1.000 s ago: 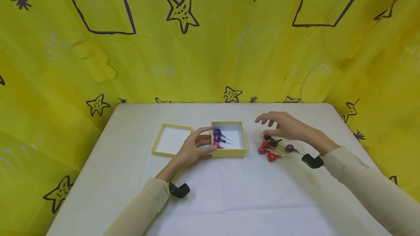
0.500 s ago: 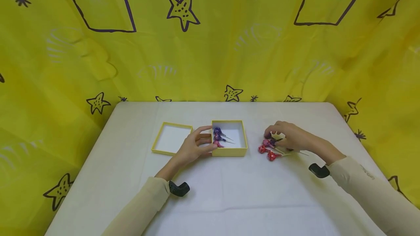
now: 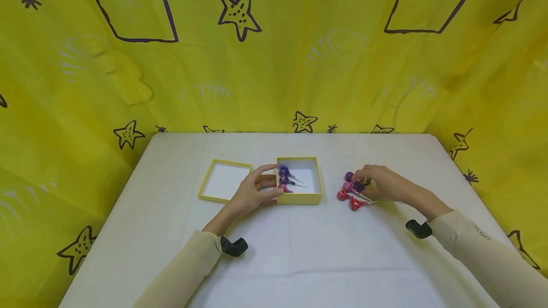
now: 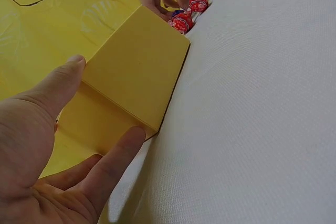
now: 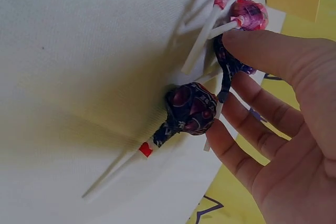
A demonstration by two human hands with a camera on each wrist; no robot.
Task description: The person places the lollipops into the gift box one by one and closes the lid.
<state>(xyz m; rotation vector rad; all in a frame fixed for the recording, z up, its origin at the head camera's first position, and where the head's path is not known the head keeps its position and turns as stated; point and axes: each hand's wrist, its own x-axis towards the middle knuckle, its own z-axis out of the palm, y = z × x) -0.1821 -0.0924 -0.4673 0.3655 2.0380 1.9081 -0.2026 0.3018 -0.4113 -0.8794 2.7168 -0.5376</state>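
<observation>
In the head view my left hand (image 3: 248, 195) holds the left side of a small yellow box (image 3: 299, 199) with a white inside. Several lollipops, among them a purple one (image 3: 284, 171), lie along its left wall. The left wrist view shows thumb and fingers spread across the box's outer walls (image 4: 137, 66). To the right, my right hand (image 3: 388, 184) is over a loose group of lollipops. Its thumb and fingertips pinch a dark purple lollipop (image 5: 227, 74), partly hidden by the thumb. Just beside those fingers lies another dark-wrapped lollipop (image 5: 190, 109) on the cloth.
A yellow-edged lid (image 3: 224, 180) lies inside-up to the left of the box. Red lollipops (image 3: 355, 204), a pink one (image 3: 347, 187) and a purple one (image 3: 348, 176) lie by my right hand. A white cloth (image 3: 274, 251) covers the table, with a yellow curtain (image 3: 274, 75) behind.
My right hand has come down to the lollipops, then drawn slightly back to the right, with its fingers closing in. The left hand and the box stay where they were.
</observation>
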